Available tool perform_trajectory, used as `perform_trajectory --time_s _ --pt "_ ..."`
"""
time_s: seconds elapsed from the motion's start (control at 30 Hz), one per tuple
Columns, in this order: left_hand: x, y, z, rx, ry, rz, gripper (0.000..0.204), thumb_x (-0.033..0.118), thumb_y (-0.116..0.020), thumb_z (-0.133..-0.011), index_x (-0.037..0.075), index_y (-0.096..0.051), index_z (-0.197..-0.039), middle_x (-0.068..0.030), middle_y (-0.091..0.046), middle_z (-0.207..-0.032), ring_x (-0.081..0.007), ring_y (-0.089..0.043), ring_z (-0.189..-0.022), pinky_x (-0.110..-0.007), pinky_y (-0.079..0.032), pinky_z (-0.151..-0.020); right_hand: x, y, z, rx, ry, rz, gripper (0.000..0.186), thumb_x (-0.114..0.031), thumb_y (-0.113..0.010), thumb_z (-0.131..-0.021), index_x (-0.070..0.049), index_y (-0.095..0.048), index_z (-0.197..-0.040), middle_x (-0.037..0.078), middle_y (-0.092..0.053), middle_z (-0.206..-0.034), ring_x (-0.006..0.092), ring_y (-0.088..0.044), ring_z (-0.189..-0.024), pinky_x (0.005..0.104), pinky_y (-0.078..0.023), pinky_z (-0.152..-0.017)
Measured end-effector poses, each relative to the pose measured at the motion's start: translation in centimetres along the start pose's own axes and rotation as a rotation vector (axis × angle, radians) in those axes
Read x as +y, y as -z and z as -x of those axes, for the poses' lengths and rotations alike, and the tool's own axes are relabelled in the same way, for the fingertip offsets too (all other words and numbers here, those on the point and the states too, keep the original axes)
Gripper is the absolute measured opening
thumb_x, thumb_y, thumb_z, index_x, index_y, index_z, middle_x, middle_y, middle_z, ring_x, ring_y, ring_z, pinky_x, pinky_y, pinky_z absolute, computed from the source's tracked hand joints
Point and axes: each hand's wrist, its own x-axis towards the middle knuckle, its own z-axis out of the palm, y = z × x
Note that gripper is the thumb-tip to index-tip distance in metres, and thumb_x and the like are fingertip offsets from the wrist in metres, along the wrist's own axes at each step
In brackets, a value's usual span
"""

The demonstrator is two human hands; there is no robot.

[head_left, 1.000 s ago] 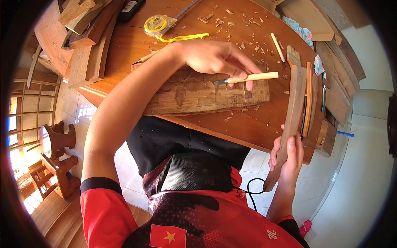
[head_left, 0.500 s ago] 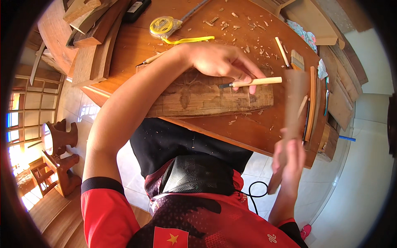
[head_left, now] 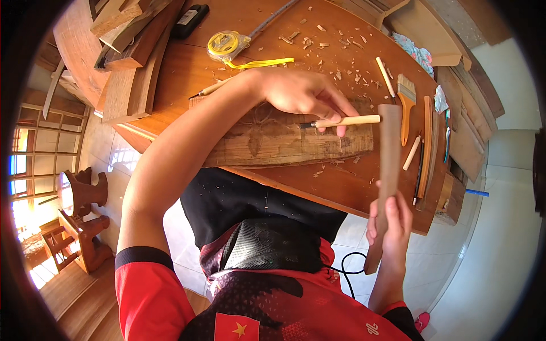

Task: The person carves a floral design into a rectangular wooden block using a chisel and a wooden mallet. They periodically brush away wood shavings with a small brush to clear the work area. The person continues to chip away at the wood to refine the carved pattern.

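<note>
My left hand [head_left: 304,98] is pinched around the pale wooden handle of a carving chisel [head_left: 361,120]. The chisel lies nearly level over the wooden board [head_left: 284,149], its dark blade pointing left. Faint carved or drawn shapes show on the board, partly covered by my left forearm. In my right hand [head_left: 393,224] is a long flat wooden bar [head_left: 389,153], held upright by its lower part. The bar's upper end is right at the butt of the chisel handle; slight blur hides whether they touch.
Wood chips [head_left: 347,42] litter the table [head_left: 318,68]. A yellow tape measure [head_left: 223,45] lies at the back. On the right are a paintbrush [head_left: 405,105], a chisel [head_left: 385,74], another pale-handled tool [head_left: 412,152] and wooden strips [head_left: 425,148]. Stacked boards [head_left: 128,91] fill the left side.
The wooden bar has shifted left, from beyond the chisel's butt to right beside it. The chisel stays in my left hand, a little lower and further left in view.
</note>
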Motion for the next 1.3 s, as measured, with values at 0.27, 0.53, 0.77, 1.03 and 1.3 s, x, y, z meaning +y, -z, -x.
perform_trajectory --time_s 0.27,0.53,0.77,1.03,1.3 --pt "-0.2 -0.1 0.1 0.004 0.020 -0.043 0.043 0.011 -0.054 -0.105 0.003 -0.058 -0.147 -0.0031 -0.073 -0.110 -0.0120 -0.057 -0.083 -0.029 -0.051 -0.080 0.7 -0.2 0.4 0.187 0.088 -0.147 0.044 -0.031 -0.045 -0.112 0.002 -0.052 -0.141 0.007 -0.057 -0.080 0.0101 -0.049 -0.045 0.0249 -0.039 -0.038" --pt "0.3 -0.3 0.4 0.038 0.013 -0.078 0.043 0.008 -0.053 -0.102 0.002 -0.061 -0.144 -0.0037 -0.073 -0.107 -0.0125 -0.058 -0.083 -0.029 -0.052 -0.081 1.0 -0.9 0.4 0.172 0.099 -0.153 0.042 -0.028 -0.045 -0.112 0.003 -0.051 -0.140 0.006 -0.057 -0.081 0.0104 -0.050 -0.048 0.0253 -0.042 -0.040" --pt "0.7 -0.7 0.5 0.069 0.056 -0.132 0.046 0.008 -0.052 -0.099 0.004 -0.063 -0.143 -0.0014 -0.074 -0.104 -0.0110 -0.058 -0.082 -0.027 -0.050 -0.078 1.4 -0.6 0.2 0.138 0.101 -0.088 0.041 -0.027 -0.045 -0.112 0.003 -0.051 -0.140 0.006 -0.056 -0.081 0.0092 -0.050 -0.048 0.0254 -0.042 -0.040" --pt "1.9 -1.3 0.8 0.132 0.164 -0.209 0.039 0.016 -0.058 -0.099 0.005 -0.070 -0.134 0.0020 -0.075 -0.095 -0.0094 -0.058 -0.081 -0.026 -0.048 -0.076 1.9 -0.7 0.4 -0.001 0.015 -0.024 0.041 -0.028 -0.044 -0.113 0.004 -0.053 -0.138 0.006 -0.057 -0.082 0.0092 -0.050 -0.047 0.0240 -0.041 -0.040" --pt "0.9 -1.5 0.8 0.213 0.088 -0.264 0.033 0.015 -0.064 -0.099 0.002 -0.073 -0.127 -0.0021 -0.079 -0.100 -0.0108 -0.069 -0.090 -0.027 -0.053 -0.085 2.1 -0.5 0.3 -0.054 0.046 -0.047 0.042 -0.028 -0.044 -0.112 0.004 -0.052 -0.138 0.007 -0.057 -0.082 0.0085 -0.049 -0.048 0.0238 -0.040 -0.041"
